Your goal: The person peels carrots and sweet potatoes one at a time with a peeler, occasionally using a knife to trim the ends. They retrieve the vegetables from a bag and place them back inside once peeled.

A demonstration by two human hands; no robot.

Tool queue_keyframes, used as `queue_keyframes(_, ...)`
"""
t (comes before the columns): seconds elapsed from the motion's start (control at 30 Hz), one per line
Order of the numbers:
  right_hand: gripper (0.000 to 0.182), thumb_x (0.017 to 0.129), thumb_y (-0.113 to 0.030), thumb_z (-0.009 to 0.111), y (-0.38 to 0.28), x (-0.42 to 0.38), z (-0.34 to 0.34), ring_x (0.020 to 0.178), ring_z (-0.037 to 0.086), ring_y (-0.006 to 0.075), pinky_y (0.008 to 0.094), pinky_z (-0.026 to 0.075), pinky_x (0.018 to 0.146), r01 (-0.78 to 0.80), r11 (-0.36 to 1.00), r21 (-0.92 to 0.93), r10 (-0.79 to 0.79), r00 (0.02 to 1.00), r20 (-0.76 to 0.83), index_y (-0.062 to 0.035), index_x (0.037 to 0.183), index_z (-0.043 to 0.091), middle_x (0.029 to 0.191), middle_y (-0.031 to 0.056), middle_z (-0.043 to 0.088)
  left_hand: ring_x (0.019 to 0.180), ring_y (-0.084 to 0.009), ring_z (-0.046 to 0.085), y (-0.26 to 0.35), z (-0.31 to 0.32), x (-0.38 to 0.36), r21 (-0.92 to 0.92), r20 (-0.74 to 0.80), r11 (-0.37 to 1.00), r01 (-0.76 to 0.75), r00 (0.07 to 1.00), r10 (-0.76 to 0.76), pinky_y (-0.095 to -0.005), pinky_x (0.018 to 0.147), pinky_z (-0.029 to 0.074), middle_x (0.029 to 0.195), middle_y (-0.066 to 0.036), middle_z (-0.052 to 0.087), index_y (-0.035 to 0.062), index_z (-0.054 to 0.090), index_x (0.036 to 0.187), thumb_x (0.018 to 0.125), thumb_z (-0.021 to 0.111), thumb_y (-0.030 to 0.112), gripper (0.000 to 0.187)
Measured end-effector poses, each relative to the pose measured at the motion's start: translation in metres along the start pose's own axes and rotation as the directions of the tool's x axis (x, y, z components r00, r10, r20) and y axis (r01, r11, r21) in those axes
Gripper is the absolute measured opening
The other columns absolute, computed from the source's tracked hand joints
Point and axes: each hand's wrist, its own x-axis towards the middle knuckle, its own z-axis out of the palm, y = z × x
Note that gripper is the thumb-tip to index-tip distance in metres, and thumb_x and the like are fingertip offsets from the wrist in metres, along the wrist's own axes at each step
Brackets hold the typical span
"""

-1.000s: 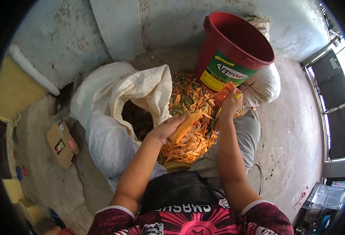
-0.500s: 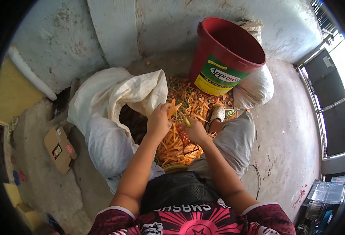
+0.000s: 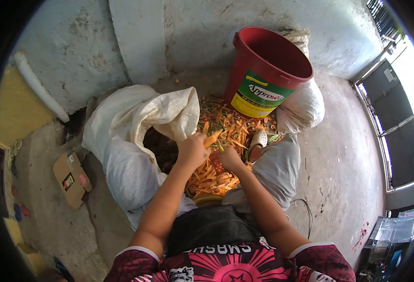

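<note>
My left hand [image 3: 193,150] is closed round an orange carrot [image 3: 210,140] above a heap of orange peelings [image 3: 208,181]. Just right of it, my right hand [image 3: 229,158] is wrapped round a small tool with a yellow-green handle [image 3: 221,147], close to the carrot. The tool's working end cannot be made out. Below my right hand, part of a red perforated basket [image 3: 217,164] shows among the peelings. An open white sack [image 3: 167,110] with dark contents stands left of my left hand.
A large red bucket [image 3: 263,70] with a green and yellow label stands beyond the peelings. Behind it rests a full white sack [image 3: 305,108]. A cardboard piece [image 3: 72,180] lies on the floor at left. A pale wall [image 3: 193,37] closes the far side.
The carrot and both hands have shifted slightly, and the right hand's tool shows less. The bucket appears a little lower and further left as the view has tilted.
</note>
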Motion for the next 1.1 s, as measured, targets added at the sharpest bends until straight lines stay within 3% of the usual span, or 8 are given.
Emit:
queue_keyframes(0.1, 0.028, 0.077, -0.024, 0.05, 0.023, 0.01, 0.01, 0.071, 0.054, 0.0322, 0.0389, 0.042, 0.062, -0.131, 0.94, -0.316, 0.183, 0.973, 0.139, 0.0032, 0.082, 0.055, 0.076, 0.0207, 0.056, 0.061, -0.028, 0.051, 0.035, -0.023, -0.004, -0.282, -0.088, 0.942, -0.182, 0.983, 0.164, -0.0319, 0.056, 0.041, 0.068, -0.013, 0.05, -0.0007, 0.05, 0.069, 0.062, 0.059, 0.008, 0.014)
queue_keyframes(0.2, 0.033, 0.076, -0.029, 0.05, 0.025, 0.016, 0.021, 0.071, 0.055, 0.0316, 0.0385, 0.042, 0.062, 0.057, 0.895, -0.442, 0.07, 0.961, 0.266, 0.0033, 0.081, 0.057, 0.079, 0.0193, 0.057, 0.062, -0.0242, 0.05, 0.035, -0.025, -0.006, -0.519, -0.148, 0.838, -0.17, 0.983, 0.107, -0.0297, 0.058, 0.039, 0.066, -0.01, 0.049, -0.0004, 0.05, 0.068, 0.064, 0.058, 0.009, 0.012)
queue_keyframes(0.3, 0.035, 0.077, -0.031, 0.051, 0.062, 0.036, 0.057, 0.07, 0.056, 0.0279, 0.0364, 0.042, 0.06, 0.059, 0.955, -0.289, 0.01, 0.972, 0.233, 0.0019, 0.082, 0.058, 0.076, 0.0174, 0.058, 0.069, -0.0263, 0.048, 0.02, -0.021, -0.001, -0.377, -0.205, 0.896, -0.234, 0.965, 0.166, -0.0342, 0.065, 0.037, 0.072, -0.009, 0.049, 0.003, 0.052, 0.078, 0.067, 0.059, 0.015, 0.017)
queue_keyframes(0.43, 0.029, 0.08, -0.027, 0.049, -0.019, -0.008, 0.028, 0.067, 0.056, 0.0197, 0.0303, 0.043, 0.057, -0.291, 0.945, 0.149, 0.231, 0.917, 0.326, -0.0015, 0.089, 0.058, 0.075, 0.0109, 0.058, 0.069, -0.0246, 0.051, 0.008, -0.005, 0.001, -0.517, -0.114, 0.848, -0.116, 0.991, 0.066, -0.0326, 0.064, 0.04, 0.077, -0.009, 0.05, 0.0066, 0.054, 0.09, 0.07, 0.061, 0.018, 0.024)
queue_keyframes(0.63, 0.021, 0.084, -0.018, 0.045, -0.032, -0.015, 0.031, 0.055, 0.051, 0.0119, 0.0215, 0.04, 0.047, -0.202, 0.281, 0.938, 0.011, 0.978, 0.207, -0.0014, 0.095, 0.052, 0.063, 0.0031, 0.052, 0.076, -0.0205, 0.056, -0.008, 0.01, -0.001, -0.559, 0.019, 0.829, -0.006, 1.0, 0.019, -0.028, 0.068, 0.043, 0.083, -0.01, 0.057, 0.0041, 0.056, 0.088, 0.067, 0.066, 0.019, 0.027)
queue_keyframes(0.87, 0.019, 0.085, -0.015, 0.043, -0.014, -0.004, -0.01, 0.043, 0.048, 0.0098, 0.0234, 0.038, 0.037, -0.043, 0.472, 0.88, 0.056, 0.998, 0.019, -0.0003, 0.087, 0.054, 0.064, 0.0054, 0.054, 0.075, -0.0134, 0.054, -0.019, -0.004, 0.001, -0.496, 0.386, 0.838, 0.227, 0.922, -0.022, -0.0245, 0.068, 0.042, 0.082, -0.008, 0.057, -0.0004, 0.053, 0.095, 0.068, 0.067, 0.017, 0.035)
queue_keyframes(1.0, 0.019, 0.084, -0.016, 0.046, -0.011, -0.002, -0.023, 0.053, 0.053, 0.0112, 0.0248, 0.042, 0.047, 0.027, 0.529, 0.848, 0.105, 0.99, -0.097, 0.0003, 0.088, 0.054, 0.066, 0.0047, 0.056, 0.07, -0.0129, 0.054, -0.019, 0.007, -0.002, -0.414, 0.534, 0.882, 0.226, 0.845, 0.034, -0.0253, 0.063, 0.042, 0.079, -0.008, 0.057, 0.0005, 0.05, 0.098, 0.069, 0.065, 0.028, 0.043)
queue_keyframes(1.1, 0.018, 0.083, -0.017, 0.048, -0.028, -0.009, -0.049, 0.057, 0.053, 0.0119, 0.0257, 0.042, 0.052, 0.052, 0.777, 0.627, 0.08, 0.98, -0.18, -0.0012, 0.088, 0.054, 0.065, 0.0044, 0.057, 0.067, -0.0116, 0.052, -0.023, 0.021, 0.001, -0.412, 0.688, 0.821, 0.396, 0.726, -0.004, -0.0259, 0.061, 0.041, 0.075, -0.005, 0.055, 0.0007, 0.051, 0.097, 0.071, 0.063, 0.03, 0.041)
